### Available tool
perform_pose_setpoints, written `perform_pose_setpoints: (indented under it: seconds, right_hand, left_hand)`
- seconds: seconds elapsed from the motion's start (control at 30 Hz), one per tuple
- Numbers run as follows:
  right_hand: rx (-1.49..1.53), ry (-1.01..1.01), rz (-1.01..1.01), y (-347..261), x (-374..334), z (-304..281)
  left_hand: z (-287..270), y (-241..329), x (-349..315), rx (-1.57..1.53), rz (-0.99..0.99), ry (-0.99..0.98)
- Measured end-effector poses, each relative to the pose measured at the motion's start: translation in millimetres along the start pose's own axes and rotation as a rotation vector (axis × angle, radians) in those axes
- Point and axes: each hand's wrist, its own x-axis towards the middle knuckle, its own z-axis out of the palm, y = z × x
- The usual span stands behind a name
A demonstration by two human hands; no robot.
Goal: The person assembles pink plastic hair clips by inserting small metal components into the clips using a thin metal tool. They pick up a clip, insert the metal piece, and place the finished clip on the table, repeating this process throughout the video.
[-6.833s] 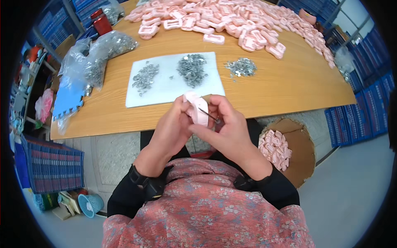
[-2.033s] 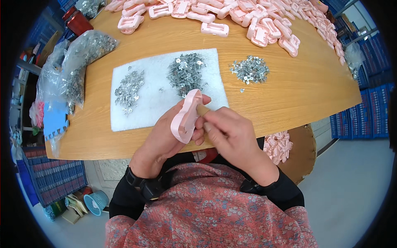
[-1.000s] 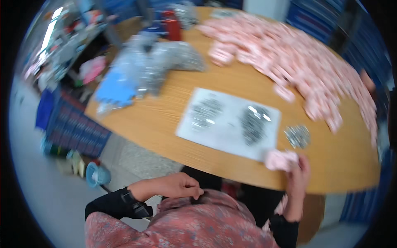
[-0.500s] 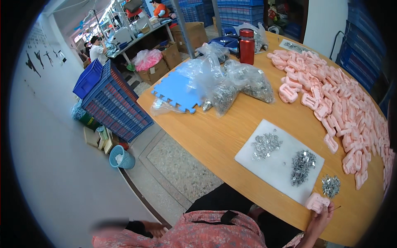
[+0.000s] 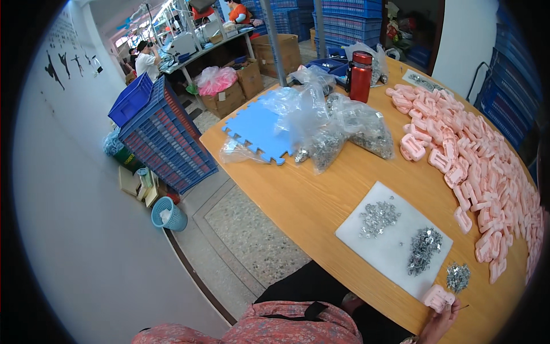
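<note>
Pink piece (image 5: 438, 297); right fingers (image 5: 448, 314) closed on it and thin rod (image 5: 464, 307); left fingers unseen, cannot tell

No text readable; small dark marks (image 5: 59, 27) on white wall (image 5: 74, 166) too tiny.

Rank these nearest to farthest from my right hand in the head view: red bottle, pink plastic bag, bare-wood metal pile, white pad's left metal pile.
From your right hand:
1. Bare-wood metal pile, just beyond.
2. Left metal pile, on the white pad.
3. Red bottle, far up the table.
4. Pink plastic bag, off the table, left.
</note>
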Motion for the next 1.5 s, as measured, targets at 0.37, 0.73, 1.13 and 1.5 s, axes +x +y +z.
perform_pose_setpoints:
  seconds: [0.37, 0.73, 1.13, 1.5]
  right_hand:
    - [-0.024, 0.026, -0.02, -3, -3, 6]
    - [-0.013, 0.009, -0.011, -1, -2, 2]
    - [-0.048, 0.013, -0.015, -3, -4, 4]
    - [-0.031, -0.038, -0.027, -7, -4, 8]
  left_hand:
    - [6, -1, 2, -0.028, -0.01, -0.008]
    - [8, 0, 5, -0.033, -0.01, -0.008]
    - [7, 4, 7, -0.036, -0.013, -0.008]
    - [15, 4, 6, -0.041, -0.028, -0.011]
